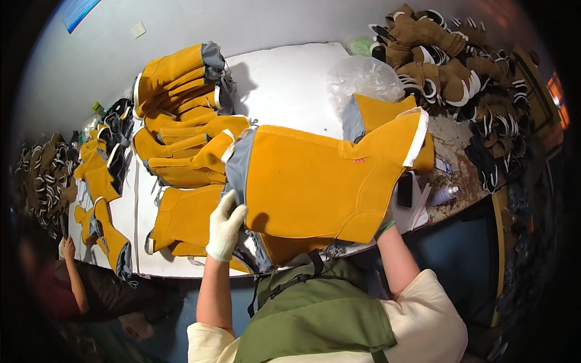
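I have the gloved left hand (224,228) at the grey lining (239,169) of the mustard boot upper (308,181), thumb and fingers slightly parted; whether they pinch, I can't tell. The upper lies over the white table's (284,78) front; I'd hold its shaft level, uncreased. My right hand (386,224) is mostly hidden, grip unclear; I'd support that end evenly.

A pale wall (242,21) rises behind the white tabletop (284,75), with a square wall plate (139,29) and a blue panel (78,12) above the tabletop's left part. Blue floor (448,260) shows before its near edge; orange light (558,100) glows beyond its right end.
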`<state>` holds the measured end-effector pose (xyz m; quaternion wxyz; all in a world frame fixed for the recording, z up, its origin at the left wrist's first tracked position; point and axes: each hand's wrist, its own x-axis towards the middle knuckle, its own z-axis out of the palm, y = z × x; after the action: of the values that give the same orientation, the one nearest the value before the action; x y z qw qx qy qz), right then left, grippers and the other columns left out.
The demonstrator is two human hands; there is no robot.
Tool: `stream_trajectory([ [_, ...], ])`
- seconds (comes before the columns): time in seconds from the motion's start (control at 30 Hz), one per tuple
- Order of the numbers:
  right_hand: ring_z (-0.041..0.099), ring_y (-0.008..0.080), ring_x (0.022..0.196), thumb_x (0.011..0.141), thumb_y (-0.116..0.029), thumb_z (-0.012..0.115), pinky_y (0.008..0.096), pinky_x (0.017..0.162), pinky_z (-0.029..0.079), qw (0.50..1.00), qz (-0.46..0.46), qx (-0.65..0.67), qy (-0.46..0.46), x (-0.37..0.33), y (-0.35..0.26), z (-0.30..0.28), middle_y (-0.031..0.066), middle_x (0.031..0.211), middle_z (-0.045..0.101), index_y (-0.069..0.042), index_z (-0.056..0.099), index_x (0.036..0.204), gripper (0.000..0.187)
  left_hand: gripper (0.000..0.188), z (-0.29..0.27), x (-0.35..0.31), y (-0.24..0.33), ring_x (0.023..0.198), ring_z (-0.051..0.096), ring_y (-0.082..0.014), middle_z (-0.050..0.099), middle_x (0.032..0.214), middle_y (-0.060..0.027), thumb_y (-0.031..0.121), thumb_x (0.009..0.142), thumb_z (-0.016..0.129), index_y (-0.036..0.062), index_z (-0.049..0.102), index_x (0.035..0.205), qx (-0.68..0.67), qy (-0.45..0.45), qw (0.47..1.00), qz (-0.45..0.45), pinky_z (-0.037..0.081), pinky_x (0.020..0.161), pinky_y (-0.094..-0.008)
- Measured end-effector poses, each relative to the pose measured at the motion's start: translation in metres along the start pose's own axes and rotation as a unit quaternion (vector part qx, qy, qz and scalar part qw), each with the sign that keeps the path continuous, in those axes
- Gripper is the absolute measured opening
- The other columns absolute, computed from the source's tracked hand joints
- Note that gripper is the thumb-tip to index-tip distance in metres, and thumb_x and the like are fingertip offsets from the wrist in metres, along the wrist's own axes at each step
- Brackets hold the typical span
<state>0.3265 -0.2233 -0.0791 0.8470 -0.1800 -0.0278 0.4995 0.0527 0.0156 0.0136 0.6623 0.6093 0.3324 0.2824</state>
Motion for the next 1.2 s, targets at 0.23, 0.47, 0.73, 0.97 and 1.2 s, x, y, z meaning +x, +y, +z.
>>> stream_trajectory([
  [0.23,0.055,0.0298,0.117,0.101,-0.042,0.045,0.0438,0.096,0.05,0.997,0.052,0.004,-0.05,0.008,-0.001,-0.021,0.0111,0.134,0.054,-0.008,0.041,0.142,0.053,0.032,0.029,-0.007,0.011,0.093,0.059,-0.0094,0.066,0.106,-0.0052,0.007,0.089,0.067,-0.0016,0.059,0.119,-0.064,-0.041,0.996,-0.052,0.047,0.083,-0.0231],
  [0.47,0.052,0.0286,0.122,0.102,-0.043,0.041,0.0435,0.099,0.047,0.996,-0.003,-0.064,-0.066,0.003,0.009,-0.039,0.012,0.139,0.049,-0.008,0.036,0.145,0.055,0.108,0.058,0.0,-0.024,0.133,0.039,-0.0384,0.033,0.144,-0.028,0.032,0.067,0.086,-0.0061,0.022,0.146,0.303,0.151,0.925,0.17,0.033,0.11,-0.0402],
  [0.73,0.05,0.0299,0.124,0.103,-0.044,0.036,0.0447,0.1,0.047,0.995,0.018,-0.063,-0.071,-0.002,0.01,-0.041,0.0138,0.14,0.047,-0.007,0.033,0.146,0.057,0.075,0.052,0.022,-0.037,0.125,0.048,-0.0292,0.048,0.136,-0.0235,0.02,0.08,0.076,-0.0072,0.039,0.14,0.098,0.195,0.97,0.105,0.037,0.107,-0.0349],
  [0.97,0.052,0.0299,0.122,0.102,-0.046,0.039,0.0444,0.099,0.048,0.997,0.035,-0.042,-0.048,0.004,0.014,-0.04,0.0142,0.139,0.049,-0.006,0.035,0.144,0.058,0.046,0.034,0.011,-0.034,0.125,0.048,-0.024,0.049,0.138,-0.0196,0.012,0.097,0.053,-0.0093,0.043,0.136,0.004,0.17,0.98,0.105,0.035,0.107,-0.033],
  [1.2,0.054,0.03,0.12,0.101,-0.044,0.043,0.0438,0.098,0.049,0.997,0.052,-0.036,-0.048,0.009,0.021,-0.036,0.0136,0.138,0.05,-0.006,0.038,0.143,0.057,0.086,0.042,0.006,-0.035,0.13,0.043,-0.0337,0.043,0.141,-0.0248,0.019,0.076,0.079,-0.0059,0.032,0.143,0.227,0.189,0.944,0.147,0.034,0.11,-0.0381],
])
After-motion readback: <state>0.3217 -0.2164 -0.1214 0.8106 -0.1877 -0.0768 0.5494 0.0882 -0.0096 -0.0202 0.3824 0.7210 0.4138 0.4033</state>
